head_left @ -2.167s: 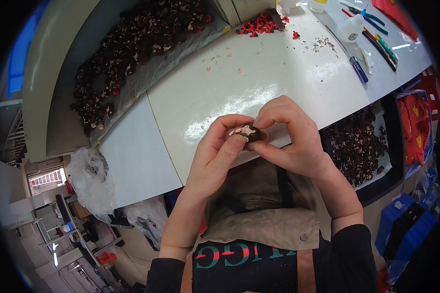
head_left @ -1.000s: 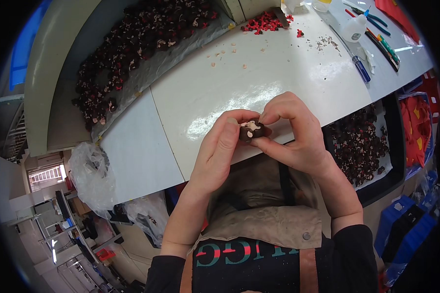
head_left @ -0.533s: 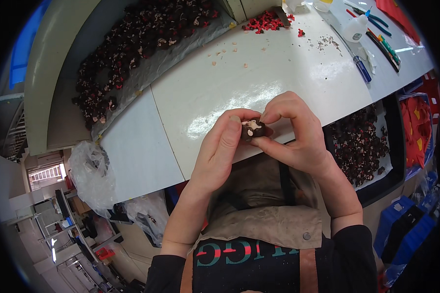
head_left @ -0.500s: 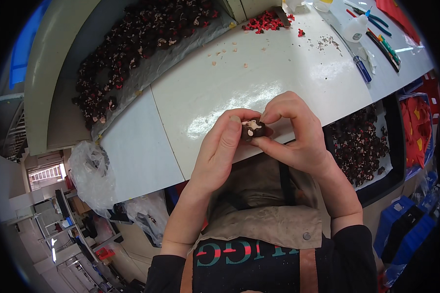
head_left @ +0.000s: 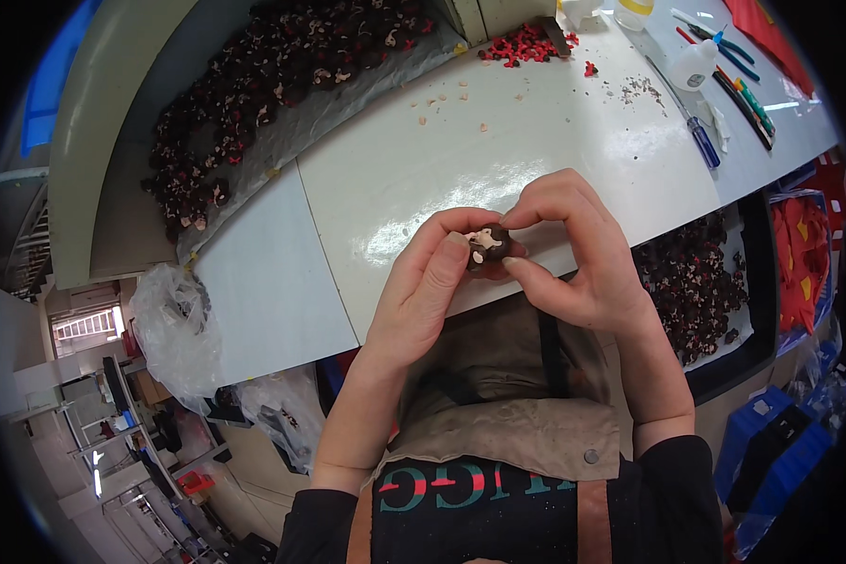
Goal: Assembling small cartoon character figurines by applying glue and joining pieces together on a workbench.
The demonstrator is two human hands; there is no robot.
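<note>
A small rounded dark brown piece with pale pink patches [head_left: 492, 246], perhaps a toy part, is held over the near edge of the white table. My left hand [head_left: 425, 277] is closed around it, thumb on its left side and fingers curled behind. From the right, my right hand [head_left: 573, 254] reaches it with index fingertip at the upper right edge and thumb tip at the lower right. The palm side of my right hand is bent around open space. Exactly how firmly those two fingertips press cannot be seen.
Many similar dark pieces [head_left: 282, 75] lie in a large grey bin at the far left, more in a black tray [head_left: 696, 291] at right. Red bits [head_left: 526, 45], a screwdriver [head_left: 700, 141], a white bottle [head_left: 694, 66] and pliers [head_left: 733, 56] sit on the table [head_left: 385, 179]. Plastic bags [head_left: 174, 329] hang left.
The piece has turned slightly in my hands. My right thumb and index finger have spread a little at its right edge. The whole view has shifted slightly.
</note>
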